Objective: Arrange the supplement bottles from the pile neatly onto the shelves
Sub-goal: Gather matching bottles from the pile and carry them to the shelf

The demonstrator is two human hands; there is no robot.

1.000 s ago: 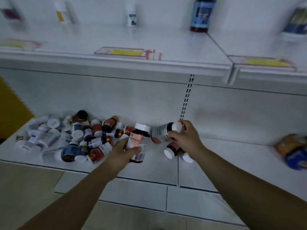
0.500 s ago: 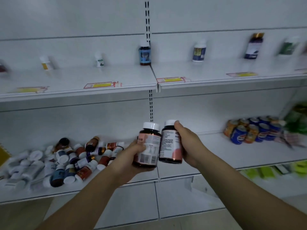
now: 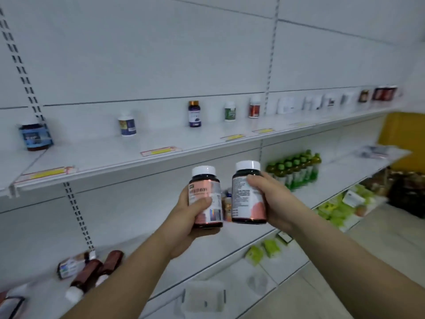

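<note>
Two bare hands hold up two matching supplement bottles side by side, upright, just below centre, in front of white shop shelving. The left hand [image 3: 195,217] curls round the left bottle [image 3: 205,196], thumb across its pink label; the right hand [image 3: 273,201] wraps the right bottle [image 3: 248,194] from the side, fingers over its printed label. Both bottles are dark with white caps, close together but apart, and they hide part of the lower shelf behind them (a small orange item shows in the gap, too blurred to tell). The upper shelf [image 3: 115,157] runs from 9 o'clock to 2 o'clock with single bottles well apart along its back: a blue-labelled jar [image 3: 35,137] at 9 o'clock, a white bottle [image 3: 127,124] at 10, a purple bottle [image 3: 194,114] near 12, then a green-labelled bottle [image 3: 230,111] and a red-labelled bottle [image 3: 254,108]. Yellow price tags [image 3: 161,151] line its front edge. Green-capped drink bottles [image 3: 296,170] stand at 3 o'clock. Brown bottles [image 3: 92,272] lie on their sides at 7 o'clock, beside the left forearm.
</note>
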